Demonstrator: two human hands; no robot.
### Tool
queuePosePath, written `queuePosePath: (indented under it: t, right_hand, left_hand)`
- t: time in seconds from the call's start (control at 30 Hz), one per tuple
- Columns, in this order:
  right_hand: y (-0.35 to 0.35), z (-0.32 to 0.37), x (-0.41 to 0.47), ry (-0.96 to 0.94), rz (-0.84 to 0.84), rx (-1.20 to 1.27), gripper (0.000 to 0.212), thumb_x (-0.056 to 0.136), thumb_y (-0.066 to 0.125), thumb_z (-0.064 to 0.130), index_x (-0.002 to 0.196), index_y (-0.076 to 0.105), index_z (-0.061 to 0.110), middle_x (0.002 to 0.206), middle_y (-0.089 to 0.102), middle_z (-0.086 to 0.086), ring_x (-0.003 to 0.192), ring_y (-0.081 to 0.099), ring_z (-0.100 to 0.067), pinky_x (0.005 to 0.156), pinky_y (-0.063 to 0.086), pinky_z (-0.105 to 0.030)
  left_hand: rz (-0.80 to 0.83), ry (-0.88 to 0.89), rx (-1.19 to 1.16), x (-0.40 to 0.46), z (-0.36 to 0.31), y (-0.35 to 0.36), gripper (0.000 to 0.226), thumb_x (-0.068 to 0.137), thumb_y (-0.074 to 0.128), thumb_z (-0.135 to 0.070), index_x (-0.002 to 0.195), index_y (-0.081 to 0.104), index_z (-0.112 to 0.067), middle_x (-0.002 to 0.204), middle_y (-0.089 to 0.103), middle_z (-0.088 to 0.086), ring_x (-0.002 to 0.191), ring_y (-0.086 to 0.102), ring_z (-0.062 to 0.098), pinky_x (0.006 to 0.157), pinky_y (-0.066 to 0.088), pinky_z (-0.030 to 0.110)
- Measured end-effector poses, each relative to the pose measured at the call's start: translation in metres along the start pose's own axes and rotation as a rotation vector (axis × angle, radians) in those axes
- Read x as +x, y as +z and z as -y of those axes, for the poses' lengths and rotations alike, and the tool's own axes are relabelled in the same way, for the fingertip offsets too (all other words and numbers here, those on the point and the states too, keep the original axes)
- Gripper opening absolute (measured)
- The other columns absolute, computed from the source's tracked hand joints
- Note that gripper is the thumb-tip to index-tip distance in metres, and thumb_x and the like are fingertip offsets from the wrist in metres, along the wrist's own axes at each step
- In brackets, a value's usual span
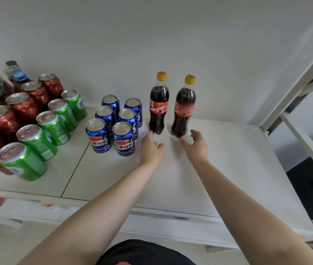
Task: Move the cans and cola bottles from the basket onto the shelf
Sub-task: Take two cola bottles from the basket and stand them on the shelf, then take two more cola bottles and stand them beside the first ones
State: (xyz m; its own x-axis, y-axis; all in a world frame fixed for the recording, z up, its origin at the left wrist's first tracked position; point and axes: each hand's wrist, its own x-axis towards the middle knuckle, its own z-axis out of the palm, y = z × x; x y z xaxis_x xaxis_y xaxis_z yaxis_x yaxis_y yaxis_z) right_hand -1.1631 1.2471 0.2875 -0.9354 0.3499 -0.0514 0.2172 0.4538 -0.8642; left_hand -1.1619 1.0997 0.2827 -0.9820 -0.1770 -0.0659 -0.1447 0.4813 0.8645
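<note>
Two cola bottles with yellow caps and red labels stand upright side by side near the back wall of the white shelf (pixel 218 169): the left bottle (pixel 159 104) and the right bottle (pixel 184 108). My left hand (pixel 150 148) hovers just in front of the left bottle's base, fingers relaxed and empty. My right hand (pixel 196 145) is spread open just in front of and to the right of the right bottle's base, holding nothing. Several blue cola cans (pixel 113 123) stand in two rows left of the bottles. The basket is out of view.
Green cans (pixel 42 134) and red cans (pixel 18 111) stand in rows at the left, with tea bottles (pixel 16 73) behind them. A white shelf post (pixel 293 88) rises at the right. Bare shelf surface lies right of the bottles.
</note>
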Motion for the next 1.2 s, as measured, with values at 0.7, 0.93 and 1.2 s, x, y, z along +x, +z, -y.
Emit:
queuePosePath:
  t: [0.7,0.93,1.2]
  right_hand:
    - [0.150,0.017,-0.300,-0.815,0.922,-0.388,0.053,0.085,0.063,0.027,0.135,0.047,0.024,0.137,0.049,0.001,0.125,0.047,-0.020,0.094,0.043,-0.034]
    - [0.213,0.006,-0.445,-0.965,1.146,-0.583,0.053,0.086,0.063,0.029,0.136,0.046,0.020,0.137,0.049,-0.001,0.124,0.049,-0.021,0.095,0.043,-0.034]
    - [0.293,0.004,-0.645,-1.059,1.318,-0.819,0.054,0.088,0.060,0.032,0.138,0.042,0.023,0.138,0.047,-0.002,0.119,0.052,-0.023,0.093,0.046,-0.036]
  left_hand:
    - [-0.502,-0.336,0.328,-0.317,0.192,-0.209,0.046,0.087,0.061,-0.015,0.132,0.053,-0.020,0.123,0.063,0.002,0.114,0.058,0.020,0.094,0.042,0.029]
    - [-0.502,-0.568,0.346,-0.453,0.286,-0.267,0.048,0.089,0.057,-0.019,0.136,0.048,-0.022,0.128,0.059,0.000,0.118,0.054,0.022,0.091,0.042,0.030]
    - [-0.501,-0.810,0.298,-0.621,0.397,-0.365,0.050,0.089,0.057,-0.022,0.138,0.046,-0.021,0.129,0.057,0.002,0.117,0.054,0.022,0.091,0.044,0.031]
